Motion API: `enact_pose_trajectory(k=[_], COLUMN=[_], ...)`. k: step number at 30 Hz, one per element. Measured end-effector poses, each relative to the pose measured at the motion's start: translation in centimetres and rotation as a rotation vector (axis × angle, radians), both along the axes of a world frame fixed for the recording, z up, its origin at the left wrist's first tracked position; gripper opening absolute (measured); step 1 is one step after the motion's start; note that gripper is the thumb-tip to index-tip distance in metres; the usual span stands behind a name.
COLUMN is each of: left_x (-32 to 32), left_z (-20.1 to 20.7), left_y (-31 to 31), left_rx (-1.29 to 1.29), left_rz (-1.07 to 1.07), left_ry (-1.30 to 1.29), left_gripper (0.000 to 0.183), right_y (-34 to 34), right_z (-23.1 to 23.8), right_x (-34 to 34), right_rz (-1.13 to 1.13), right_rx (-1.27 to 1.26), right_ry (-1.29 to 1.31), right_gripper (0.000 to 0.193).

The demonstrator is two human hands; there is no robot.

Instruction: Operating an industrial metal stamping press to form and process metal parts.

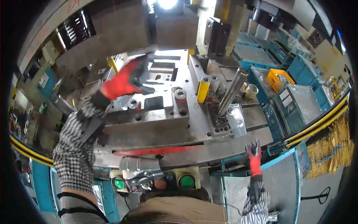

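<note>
While the left hand point(128, 78) lies released on the die plate point(164, 93), the right hand point(254, 155) hangs released.

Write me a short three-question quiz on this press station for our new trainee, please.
1. True or false: the left hand reaches over the steel die block.
2. Which colour are the two round buttons on the front panel? A red, B green, C blue.
3. Fill in: the right hand hangs beside the press table, holding ____.

Key: 1 true; 2 B; 3 nothing.
</note>
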State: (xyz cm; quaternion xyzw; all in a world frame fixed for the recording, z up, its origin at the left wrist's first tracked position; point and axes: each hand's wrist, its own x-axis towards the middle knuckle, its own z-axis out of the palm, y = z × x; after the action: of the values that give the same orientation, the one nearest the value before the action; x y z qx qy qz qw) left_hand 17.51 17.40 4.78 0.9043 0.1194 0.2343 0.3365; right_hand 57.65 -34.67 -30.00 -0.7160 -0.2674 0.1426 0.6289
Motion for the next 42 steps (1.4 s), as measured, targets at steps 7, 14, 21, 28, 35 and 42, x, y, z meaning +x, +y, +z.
enact_pose_trajectory(k=[7,14,21,28,35,42], left_x=[-17.4,-19.0,-15.0,-13.9,-16.9,-19.8], left_z=[1.9,-11.8,-29.2,-37.3,-39.9,-33.2], left_y=[-15.6,-28.3,-29.4,-25.0,-25.2,-24.7], left_rx=[0.228,0.294,0.661,0.798,0.865,0.506], left_rz=[0.308,0.367,0.486,0.580,0.624,0.466], left_ry=[-0.129,0.109,0.414,0.282,0.320,0.580], left_gripper=[0.135,0.111,0.083,0.058,0.075,0.111], right_y=[16.0,22.1,20.9,11.8,3.9,6.9], right_z=[-2.8,-5.0,-4.8,-0.3,13.1,22.7], right_x=[12.5,12.4,16.7,22.5,6.7,-6.5], right_rz=[0.040,0.218,0.235,0.174,0.282,0.391], right_rx=[-0.725,-0.792,-0.726,-0.489,0.146,0.047], right_ry=[-0.737,-0.616,-0.655,-0.309,-0.010,-0.485], right_gripper=[0.123,0.115,0.123,0.099,0.070,0.106])
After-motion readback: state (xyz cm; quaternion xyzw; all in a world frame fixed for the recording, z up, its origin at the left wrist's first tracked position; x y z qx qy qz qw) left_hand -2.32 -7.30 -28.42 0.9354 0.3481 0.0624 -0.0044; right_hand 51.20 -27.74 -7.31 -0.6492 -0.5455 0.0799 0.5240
